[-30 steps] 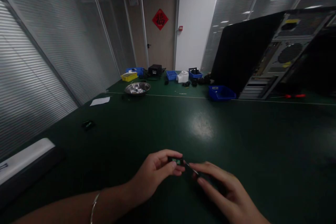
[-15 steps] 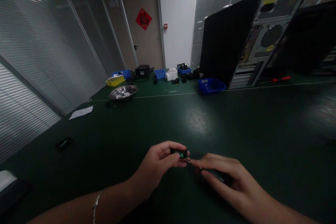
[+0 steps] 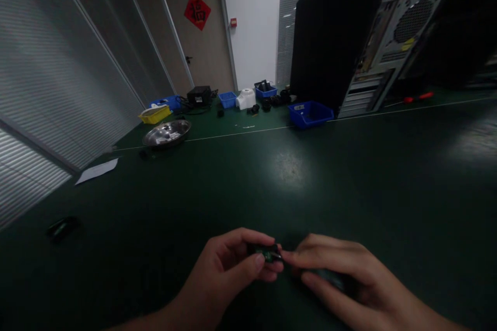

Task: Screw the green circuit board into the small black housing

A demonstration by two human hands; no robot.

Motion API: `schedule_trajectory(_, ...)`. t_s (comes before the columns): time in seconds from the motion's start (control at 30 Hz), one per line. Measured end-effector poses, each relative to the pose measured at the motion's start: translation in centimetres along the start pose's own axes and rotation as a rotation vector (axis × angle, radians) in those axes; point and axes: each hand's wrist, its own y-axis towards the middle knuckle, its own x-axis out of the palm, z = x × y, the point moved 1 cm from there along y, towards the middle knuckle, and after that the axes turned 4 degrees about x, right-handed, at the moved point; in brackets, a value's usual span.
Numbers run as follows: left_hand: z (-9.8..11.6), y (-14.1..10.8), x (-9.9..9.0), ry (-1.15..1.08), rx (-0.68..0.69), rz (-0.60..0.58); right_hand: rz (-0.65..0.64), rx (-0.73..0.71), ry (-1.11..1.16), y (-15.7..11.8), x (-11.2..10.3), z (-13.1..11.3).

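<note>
My left hand [image 3: 233,265] is closed around a small black casing with a green circuit board [image 3: 267,254], thumb on its near side and fingers behind it. My right hand [image 3: 347,269] grips what looks like a small screwdriver [image 3: 334,280]; its dark handle lies in the palm, mostly hidden by the fingers. Its thin metal tip meets the right end of the board, beside my right fingertip. Whether the tip presses on one exact spot is too small and dark to tell. A similar dark piece with a green tint [image 3: 63,228] lies far to the left.
Across the green tabletop [image 3: 217,186] stand a steel bowl [image 3: 182,126] with small white pieces, a yellow tray [image 3: 155,115], a blue bin [image 3: 310,115] and a white housing [image 3: 246,99]. An open computer case [image 3: 334,46] rises back right, near a red-handled tool [image 3: 418,98]. Paper [image 3: 97,170] lies left.
The view has tilted down and turned slightly right, so the background sits higher and further left. The board has tilted in my left hand, and the metal tip now lies over its right end.
</note>
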Motion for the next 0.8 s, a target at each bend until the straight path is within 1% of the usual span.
schedule_trajectory(0.1, 0.1, 0.0, -0.1, -0.024, -0.010, -0.001, 0.023, 0.017, 0.012, 0.1, 0.0, 0.2)
schedule_trajectory(0.27, 0.3, 0.1, -0.1, -0.037, -0.003, 0.000, -0.014, -0.006, 0.009, 0.2, 0.0, 0.4)
schedule_trajectory(0.47, 0.3, 0.3, 0.0, -0.011, -0.032, -0.018, -0.013, 0.004, 0.006, 0.1, 0.1, 0.6)
schedule_trajectory(0.53, 0.4, 0.2, 0.1, -0.007, -0.037, -0.023, -0.054, 0.030, 0.001, 0.0, 0.0, 0.7)
schedule_trajectory(0.63, 0.5, 0.2, 0.1, -0.012, -0.058, -0.033, -0.157, 0.071, -0.041, 0.0, -0.1, 0.8)
schedule_trajectory(0.8, 0.7, 0.1, 0.2, -0.007, -0.093, -0.047, -0.228, 0.045, -0.097, -0.1, -0.3, 1.2)
